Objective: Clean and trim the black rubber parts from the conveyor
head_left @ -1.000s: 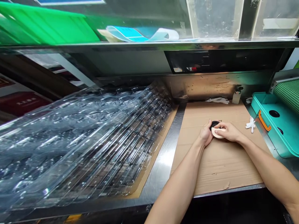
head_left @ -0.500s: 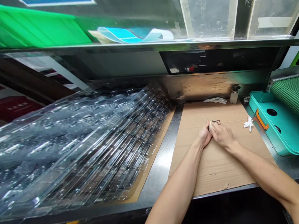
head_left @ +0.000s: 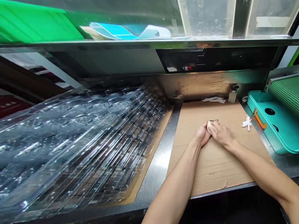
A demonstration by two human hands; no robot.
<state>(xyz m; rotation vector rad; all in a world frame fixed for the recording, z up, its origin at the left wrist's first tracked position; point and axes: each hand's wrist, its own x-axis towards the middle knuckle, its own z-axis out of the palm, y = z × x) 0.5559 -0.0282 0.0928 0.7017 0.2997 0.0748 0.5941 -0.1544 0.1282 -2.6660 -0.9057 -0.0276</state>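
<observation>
My left hand point(head_left: 202, 133) is closed around a small dark object point(head_left: 212, 120), mostly hidden by the fingers, so its kind cannot be made out. Against it, my right hand point(head_left: 221, 134) presses a small whitish wad point(head_left: 209, 125), perhaps cloth, with bent fingers blurred by motion. Both hands meet just above a flat cardboard sheet point(head_left: 201, 168). To their right on the sheet lies a crumpled white piece point(head_left: 247, 123) that looks like cloth or a glove.
Clear plastic trays point(head_left: 93, 146) are stacked on the left. A teal bin point(head_left: 285, 130) with an orange handle stands at right beside a green conveyor belt point(head_left: 286, 93). Behind the sheet are a small bottle point(head_left: 232, 95) and white gloves point(head_left: 213, 99). A metal shelf point(head_left: 140, 43) crosses above.
The camera view has shifted slightly, moving everything a little left in the picture. My hands keep together at the same place, the right one blurred in both frames; more of the whitish wad shows now.
</observation>
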